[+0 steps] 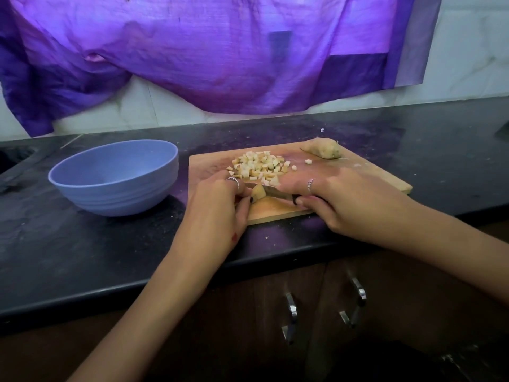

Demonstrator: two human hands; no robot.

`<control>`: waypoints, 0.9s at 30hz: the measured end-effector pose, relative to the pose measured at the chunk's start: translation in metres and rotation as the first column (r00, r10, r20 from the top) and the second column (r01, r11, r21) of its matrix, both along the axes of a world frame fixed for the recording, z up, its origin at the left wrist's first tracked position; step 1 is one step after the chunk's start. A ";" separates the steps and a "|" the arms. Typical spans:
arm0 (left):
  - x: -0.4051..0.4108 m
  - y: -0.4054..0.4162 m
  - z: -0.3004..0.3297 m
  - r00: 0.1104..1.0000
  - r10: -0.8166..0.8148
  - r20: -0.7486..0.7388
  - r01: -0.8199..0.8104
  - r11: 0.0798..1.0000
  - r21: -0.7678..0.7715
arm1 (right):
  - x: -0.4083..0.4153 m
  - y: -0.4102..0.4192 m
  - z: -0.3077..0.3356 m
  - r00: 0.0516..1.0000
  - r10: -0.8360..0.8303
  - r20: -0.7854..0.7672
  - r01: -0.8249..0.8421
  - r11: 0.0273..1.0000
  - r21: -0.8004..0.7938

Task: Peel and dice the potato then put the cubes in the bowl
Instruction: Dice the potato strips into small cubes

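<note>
A potato piece point(259, 193) is pinched by the left hand point(220, 205) on the board point(358, 175); the knife point(275, 192), grasped by the right hand point(344, 199), is laid across it, blade pointing left toward the bowl point(115, 179).

The cutting board point(358, 172) is pale, matt wood, and the table point(110, 244) under it looks like dark, speckled stone with a dull sheen. Left of the board, the bowl point(115, 186) seems smooth, matt blue plastic; behind it hangs thin, creased purple cloth point(220, 51), and the cabinet handles point(292, 315) below the board are shiny metal.
</note>
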State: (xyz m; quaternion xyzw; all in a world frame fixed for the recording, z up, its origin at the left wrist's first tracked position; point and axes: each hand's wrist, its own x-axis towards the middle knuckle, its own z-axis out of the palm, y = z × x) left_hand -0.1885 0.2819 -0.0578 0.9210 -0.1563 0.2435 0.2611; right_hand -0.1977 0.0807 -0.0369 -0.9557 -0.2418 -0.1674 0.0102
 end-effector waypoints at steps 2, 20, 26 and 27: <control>0.001 0.000 0.000 1.000 0.000 0.000 0.000 1.000 0.009 | -0.010 -0.007 0.003 0.997 -0.050 0.053 0.056 0.991 -0.120; 0.001 0.002 -0.001 1.000 -0.001 0.009 0.001 1.000 0.013 | -0.012 0.015 0.010 0.997 -0.076 0.026 0.076 0.997 0.011; 0.002 0.000 -0.001 1.000 0.014 0.013 -0.014 1.000 0.015 | 0.003 0.036 0.007 0.996 -0.083 -0.013 0.083 0.996 -0.039; 0.002 0.000 -0.001 1.000 0.010 0.026 -0.010 1.000 0.007 | 0.003 0.037 0.004 0.997 -0.080 -0.015 0.079 0.996 -0.040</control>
